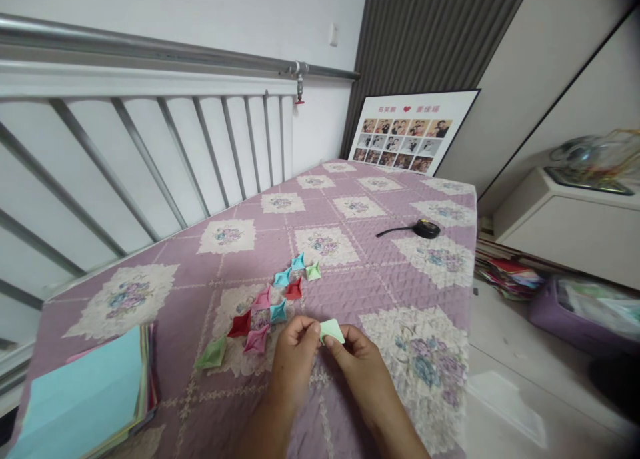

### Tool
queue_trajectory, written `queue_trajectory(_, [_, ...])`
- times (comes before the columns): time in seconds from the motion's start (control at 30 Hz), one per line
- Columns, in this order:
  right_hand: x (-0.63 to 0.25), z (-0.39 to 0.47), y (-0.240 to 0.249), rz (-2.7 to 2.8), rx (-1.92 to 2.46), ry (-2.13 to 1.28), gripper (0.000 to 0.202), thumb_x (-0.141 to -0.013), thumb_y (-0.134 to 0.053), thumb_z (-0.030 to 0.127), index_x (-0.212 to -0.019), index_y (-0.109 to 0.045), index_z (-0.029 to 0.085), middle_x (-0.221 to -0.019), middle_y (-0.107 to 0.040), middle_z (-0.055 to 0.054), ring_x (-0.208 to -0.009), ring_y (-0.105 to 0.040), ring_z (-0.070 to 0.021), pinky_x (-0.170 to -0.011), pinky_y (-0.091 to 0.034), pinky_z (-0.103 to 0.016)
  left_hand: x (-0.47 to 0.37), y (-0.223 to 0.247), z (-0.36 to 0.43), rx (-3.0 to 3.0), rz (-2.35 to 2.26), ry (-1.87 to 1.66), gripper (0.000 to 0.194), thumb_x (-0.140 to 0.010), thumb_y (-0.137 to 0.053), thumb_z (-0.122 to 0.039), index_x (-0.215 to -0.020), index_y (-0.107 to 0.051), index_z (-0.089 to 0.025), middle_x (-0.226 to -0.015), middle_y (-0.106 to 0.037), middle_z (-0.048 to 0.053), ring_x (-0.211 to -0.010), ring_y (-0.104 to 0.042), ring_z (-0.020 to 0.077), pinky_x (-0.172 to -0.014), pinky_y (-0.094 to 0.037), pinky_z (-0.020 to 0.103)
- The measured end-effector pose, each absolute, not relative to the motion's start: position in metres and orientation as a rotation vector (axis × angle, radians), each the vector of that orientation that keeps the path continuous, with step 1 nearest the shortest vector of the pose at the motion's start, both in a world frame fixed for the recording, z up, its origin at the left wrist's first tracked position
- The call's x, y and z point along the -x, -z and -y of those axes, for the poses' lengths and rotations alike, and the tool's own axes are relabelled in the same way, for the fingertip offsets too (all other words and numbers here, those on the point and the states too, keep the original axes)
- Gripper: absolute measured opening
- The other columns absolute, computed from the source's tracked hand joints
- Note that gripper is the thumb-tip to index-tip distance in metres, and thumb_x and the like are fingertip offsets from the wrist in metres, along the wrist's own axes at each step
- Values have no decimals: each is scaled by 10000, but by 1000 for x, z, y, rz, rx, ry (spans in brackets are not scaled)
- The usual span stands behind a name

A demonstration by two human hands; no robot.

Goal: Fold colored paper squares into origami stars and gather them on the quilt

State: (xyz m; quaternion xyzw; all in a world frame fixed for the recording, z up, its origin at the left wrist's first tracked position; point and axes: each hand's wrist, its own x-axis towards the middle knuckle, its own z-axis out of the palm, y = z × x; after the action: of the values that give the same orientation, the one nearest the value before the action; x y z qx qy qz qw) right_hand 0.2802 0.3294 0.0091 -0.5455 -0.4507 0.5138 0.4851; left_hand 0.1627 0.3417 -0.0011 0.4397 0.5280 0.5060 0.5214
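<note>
Between my two hands is a small folded piece of light green paper point(332, 330), held above the cloth. My left hand point(296, 346) pinches its left edge with thumb and finger. On the other side my right hand point(357, 356) grips the lower right edge, thumb in front. Just beyond and to the left lie several folded paper shapes in blue, pink, red and green, among them a red one point(240, 324), a pink one point(256, 340), a blue one point(278, 310) and a green one point(211, 354).
A stack of coloured paper point(85, 392) lies at the near left of the purple floral tablecloth point(345, 292). Toward the far right rests a black tape measure point(426, 228). A radiator point(150, 159) borders the left side; a photo board point(407, 132) leans behind. A purple bin point(565, 322) stands right.
</note>
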Motion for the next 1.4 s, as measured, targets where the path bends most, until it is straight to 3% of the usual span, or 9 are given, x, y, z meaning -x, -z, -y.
queue_trajectory(0.3, [-279,-326,-8,1052,1313,-1281,267,-737,-671,447,-828,-681,196,-712,-647,2,-685,-555,-167,-635,-415,-250,-160,4,-344,-1087,-1275,-1233,260,-777,-548,-420,-678,-555,-179,-572,-467,-39,-566,-424,123,-565,-344,232])
queue_trajectory(0.63, [-276,-326,-11,1091,1334,-1230,300,-722,-657,488,-721,-664,188,-671,-632,-1,-642,-525,-159,-626,-405,-254,-161,5,-341,-1082,-1242,-1251,272,-805,-538,-436,-704,-551,-184,-601,-464,-44,-589,-435,126,-581,-353,230])
queue_trajectory(0.73, [-277,-327,-11,1036,1315,-1239,295,-713,-670,483,-718,-661,188,-658,-627,4,-643,-534,-158,-634,-415,-255,-163,7,-343,-1062,-1159,-1208,228,-778,-573,-403,-777,-586,-176,-640,-505,-39,-604,-450,123,-603,-373,232])
queue_trajectory(0.97, [-279,-326,-10,975,1281,-1254,295,-707,-692,482,-736,-663,190,-673,-646,7,-663,-560,-161,-654,-433,-260,-166,7,-344,-1027,-1098,-1123,180,-713,-629,-343,-722,-574,-171,-581,-463,-57,-559,-412,103,-558,-333,218])
queue_trajectory(1.23, [-281,-327,-7,933,1269,-1200,283,-729,-682,466,-816,-653,198,-714,-633,3,-696,-559,-168,-653,-425,-256,-165,9,-343,-1087,-1163,-1104,162,-745,-587,-306,-660,-516,-188,-541,-426,-76,-538,-378,99,-546,-300,216])
queue_trajectory(1.4, [-284,-327,-5,918,1275,-1189,275,-729,-683,462,-731,-619,195,-674,-593,15,-647,-521,-147,-627,-412,-250,-167,9,-341,-1133,-1136,-1081,126,-763,-585,-265,-682,-534,-183,-586,-459,-67,-563,-390,97,-566,-313,211])
